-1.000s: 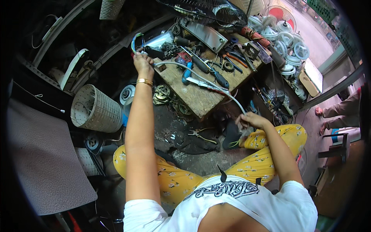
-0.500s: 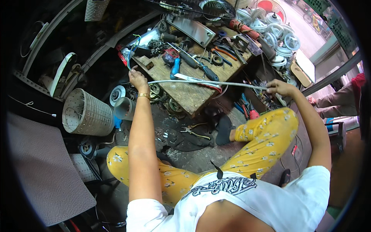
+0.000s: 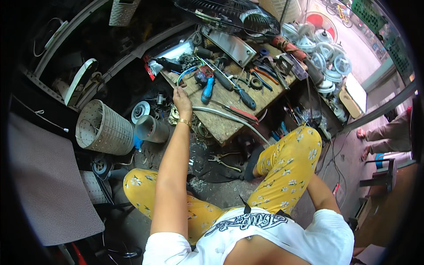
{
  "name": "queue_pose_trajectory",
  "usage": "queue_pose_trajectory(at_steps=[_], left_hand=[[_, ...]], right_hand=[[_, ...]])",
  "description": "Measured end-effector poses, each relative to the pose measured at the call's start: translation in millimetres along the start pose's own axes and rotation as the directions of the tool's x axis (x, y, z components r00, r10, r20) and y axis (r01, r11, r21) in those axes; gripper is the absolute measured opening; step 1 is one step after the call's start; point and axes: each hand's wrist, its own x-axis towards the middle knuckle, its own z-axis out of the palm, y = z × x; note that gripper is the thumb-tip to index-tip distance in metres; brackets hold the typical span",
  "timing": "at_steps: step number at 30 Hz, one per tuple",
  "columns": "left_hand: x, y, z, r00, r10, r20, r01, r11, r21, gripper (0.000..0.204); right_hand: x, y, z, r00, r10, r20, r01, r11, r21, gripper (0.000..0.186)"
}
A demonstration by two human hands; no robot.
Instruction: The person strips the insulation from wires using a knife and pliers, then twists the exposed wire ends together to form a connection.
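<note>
My left hand [image 3: 182, 101] is closed around a grey sheathed cable [image 3: 230, 115] at the near left edge of the wooden workbench. Thin blue, green and yellow wires [image 3: 184, 73] stick out beyond my fingers over the bench. From the hand, the cable bends right and down across the bench corner to behind my right knee. My right forearm [image 3: 320, 192] passes behind that knee, which hides the right hand. Near the cable lie a red-handled tool [image 3: 243, 114], a blue-handled screwdriver [image 3: 207, 91] and a dark-handled screwdriver [image 3: 245, 98].
The workbench [image 3: 218, 128] bears several tools and a tape roll [image 3: 255, 83]. A perforated basket [image 3: 106, 128] and a grey cup [image 3: 152, 129] stand at left. Pliers [image 3: 225, 162] lie on a dark cloth. White fan parts [image 3: 324, 53] pile up at right, near a person's legs [image 3: 388, 132].
My right hand has dropped from the cable's raised right part to behind my right knee. The cable, stretched nearly level before, now curves downward. My left hand still grips it, with the wires lower over the bench.
</note>
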Motion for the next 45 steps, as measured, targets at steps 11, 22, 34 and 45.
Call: queue_pose_trajectory(at_steps=[11,22,34,45], left_hand=[[-13.9,10.5,11.5,0.958,0.254,-0.135,-0.2,0.926,0.321,0.031],[-58.8,6.1,16.7,0.642,-0.091,-0.762,0.431,0.864,0.26,0.083],[-32.1,-25.8,-35.5,0.972,0.096,-0.214,-0.027,0.951,0.307,0.05],[-13.0,-3.4,-16.6,0.978,0.208,-0.006,-0.176,0.842,0.51,0.045]], right_hand=[[79.6,-147.1,-23.2,0.942,-0.217,0.256,0.328,0.758,-0.564,0.02],[110.7,-209.1,213.9,0.628,-0.511,0.586,0.702,0.048,-0.711,0.013],[122.1,-191.3,249.6,0.742,-0.547,0.387,0.614,0.322,-0.721,0.017],[80.3,-166.2,271.4,0.777,-0.602,0.184,0.48,0.379,-0.791,0.039]])
